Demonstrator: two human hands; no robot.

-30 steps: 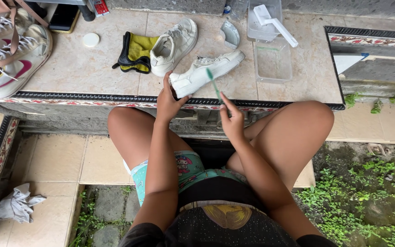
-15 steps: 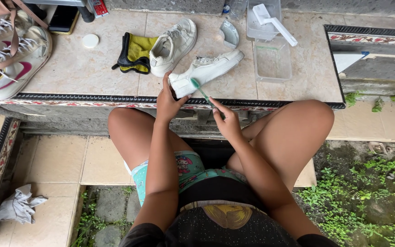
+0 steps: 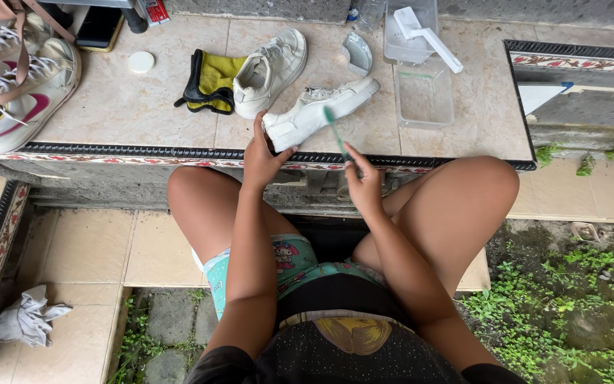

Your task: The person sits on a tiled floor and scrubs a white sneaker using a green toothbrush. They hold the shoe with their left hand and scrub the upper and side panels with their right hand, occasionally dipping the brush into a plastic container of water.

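From the head camera, looking down, the left hand (image 3: 263, 158) is closed around the heel end of a white sneaker (image 3: 319, 114), which lies on its side near the front edge of the tiled bench (image 3: 143, 107) with its toe pointing toward two o'clock. The right hand (image 3: 364, 185) is closed in a pinch on the handle of a green toothbrush (image 3: 335, 131), whose head reaches up toward eleven o'clock and meets the sneaker's side about midway along; whether the bristles press the shoe or only hover against it cannot be told. A second white sneaker (image 3: 271, 71) stands just beside the first at its eleven o'clock, and a yellow and black glove (image 3: 211, 84) lies touching that shoe at nine o'clock. A small white round lid (image 3: 141, 62) sits farther out at nine o'clock. At two o'clock of the held sneaker is an empty clear plastic tub (image 3: 424, 96), and beyond it another clear tub (image 3: 403, 35) with a white scoop (image 3: 428, 28) resting across it. A pair of white sneakers with pink marks (image 3: 19, 92) sits at the bench's far nine o'clock end. Down on the floor tiles at seven o'clock lies a crumpled grey cloth (image 3: 26, 316).
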